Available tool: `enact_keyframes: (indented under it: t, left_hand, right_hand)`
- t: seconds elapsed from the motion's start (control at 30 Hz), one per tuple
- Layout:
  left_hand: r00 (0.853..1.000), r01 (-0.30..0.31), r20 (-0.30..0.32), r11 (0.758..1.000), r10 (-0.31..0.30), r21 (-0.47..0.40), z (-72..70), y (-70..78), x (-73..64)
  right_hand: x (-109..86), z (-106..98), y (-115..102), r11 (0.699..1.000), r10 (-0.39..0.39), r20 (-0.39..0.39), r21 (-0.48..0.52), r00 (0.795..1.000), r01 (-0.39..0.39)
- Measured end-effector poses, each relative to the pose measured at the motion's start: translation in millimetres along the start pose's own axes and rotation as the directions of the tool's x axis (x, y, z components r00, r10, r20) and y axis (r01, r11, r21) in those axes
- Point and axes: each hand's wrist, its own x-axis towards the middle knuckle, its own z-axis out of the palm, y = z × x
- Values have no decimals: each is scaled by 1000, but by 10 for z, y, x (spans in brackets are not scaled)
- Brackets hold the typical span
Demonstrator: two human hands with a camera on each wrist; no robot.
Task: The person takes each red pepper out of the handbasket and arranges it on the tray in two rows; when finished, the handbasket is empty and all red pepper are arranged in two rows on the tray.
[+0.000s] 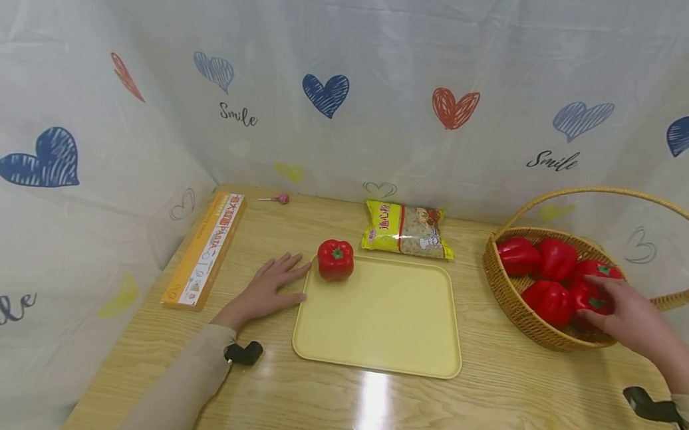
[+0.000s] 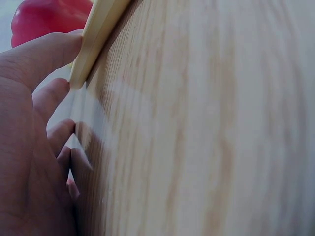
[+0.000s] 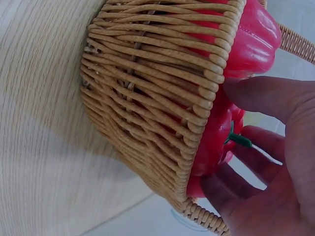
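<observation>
A yellow tray (image 1: 382, 317) lies on the table, with one red bell pepper (image 1: 336, 261) upright near its far left corner. My left hand (image 1: 269, 286) rests beside the tray with fingers spread, thumb and fingertips right at its left rim (image 2: 91, 44). To the right, a wicker basket (image 1: 509, 296) holds several red bell peppers, among them one at the front (image 1: 548, 302). Reaching into the basket, my right hand (image 1: 631, 318) grips a green-stemmed bell pepper (image 3: 214, 140), thumb on one side and fingers curled on the other. The hand covers part of that pepper in the head view.
A yellow bag of pasta (image 1: 409, 229) lies behind the tray. An orange pasta box (image 1: 205, 252) stretches along the table's left side, and a pink lollipop (image 1: 283, 199) lies near the back. The basket's tall handle (image 1: 616, 191) arches over it. A printed curtain (image 1: 391, 58) hangs behind.
</observation>
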Motion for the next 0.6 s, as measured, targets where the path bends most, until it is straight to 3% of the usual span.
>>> enact_keyframes:
  t: [0.6]
  left_hand:
    - [1000,2,-4,1000,-2,12,10,-11,2]
  right_hand:
    - [2,-3,-7,1000,7,27,-11,1000,-6]
